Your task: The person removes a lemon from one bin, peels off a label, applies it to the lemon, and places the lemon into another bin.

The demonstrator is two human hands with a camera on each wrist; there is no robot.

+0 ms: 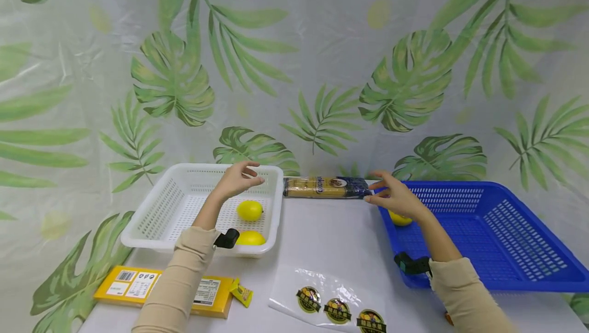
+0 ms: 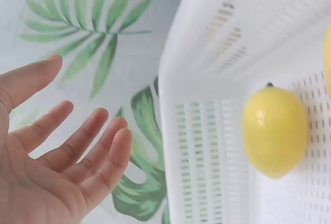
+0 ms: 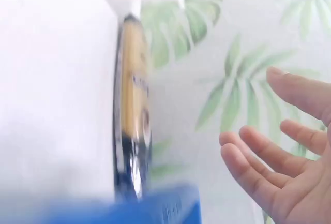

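Observation:
My left hand hovers open above the white basket, fingers relaxed and holding nothing; the left wrist view shows its bare palm beside the basket wall. Two yellow lemons lie in that basket, one close up. My right hand is open at the near-left corner of the blue basket, fingertips close to the end of a spaghetti packet. Another lemon lies in the blue basket, partly hidden under that hand.
A flat yellow box and a small yellow sachet lie at the front left. A clear bag with round labels lies at the front middle. A leaf-print cloth hangs behind the white table.

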